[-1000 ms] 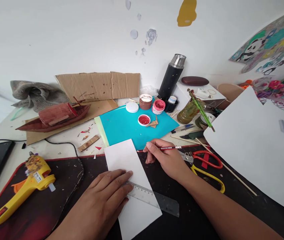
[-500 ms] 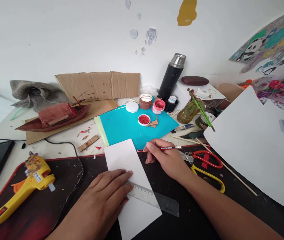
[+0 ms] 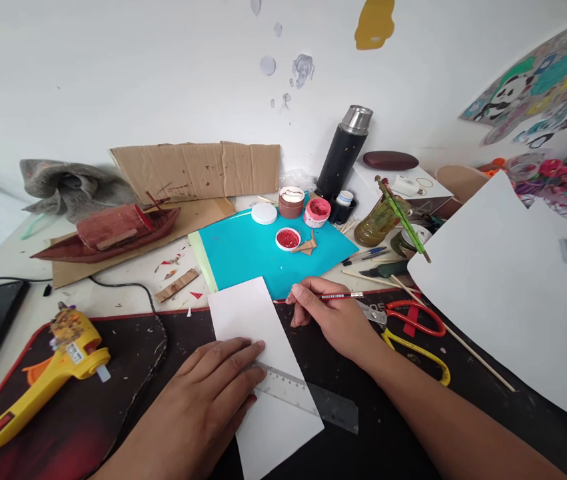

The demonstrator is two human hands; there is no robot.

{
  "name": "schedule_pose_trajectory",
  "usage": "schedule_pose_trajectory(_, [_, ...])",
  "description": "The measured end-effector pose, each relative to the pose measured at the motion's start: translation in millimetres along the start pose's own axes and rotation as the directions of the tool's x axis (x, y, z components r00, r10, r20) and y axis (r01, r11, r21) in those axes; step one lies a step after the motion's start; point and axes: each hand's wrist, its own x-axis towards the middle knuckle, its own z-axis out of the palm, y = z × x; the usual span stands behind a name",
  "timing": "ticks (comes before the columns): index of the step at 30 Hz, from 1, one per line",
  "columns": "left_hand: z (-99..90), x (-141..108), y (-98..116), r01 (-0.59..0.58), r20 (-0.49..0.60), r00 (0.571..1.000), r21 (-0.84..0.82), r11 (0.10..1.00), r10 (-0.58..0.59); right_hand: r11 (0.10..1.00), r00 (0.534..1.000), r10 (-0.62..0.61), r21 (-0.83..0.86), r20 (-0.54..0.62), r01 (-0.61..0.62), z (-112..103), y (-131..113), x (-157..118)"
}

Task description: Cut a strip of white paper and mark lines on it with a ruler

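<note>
My left hand (image 3: 213, 387) lies flat on a narrow white paper sheet (image 3: 278, 453), its fingers stretched over one end of a clear plastic ruler (image 3: 293, 392). The ruler crosses the paper at a slant, and its right end reaches past the paper's edge onto the black mat. To the right of the paper, my right hand (image 3: 333, 317) is closed around a dark pencil (image 3: 347, 295) with its blunt end pointing right. The pencil's tip is hidden by the fingers. Scissors (image 3: 440, 320) with one red and one yellow handle lie beside my right wrist.
A yellow glue gun (image 3: 48, 380) lies on the left of the dark mat. Behind it sits a reddish-brown model boat (image 3: 108, 237) on cardboard. A turquoise sheet (image 3: 248, 257) bears open paint pots. A black flask (image 3: 342, 153) stands by the wall; large white paper (image 3: 513, 300) is at right.
</note>
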Motion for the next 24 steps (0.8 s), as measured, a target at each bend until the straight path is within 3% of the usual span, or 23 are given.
schedule_pose_trajectory(24, [2.0,-2.7,-0.2,0.011,0.003,1.000,-0.005,1.000,-0.011,1.000,1.000,-0.009,0.023,-0.019,0.009,0.5,0.4,-0.3])
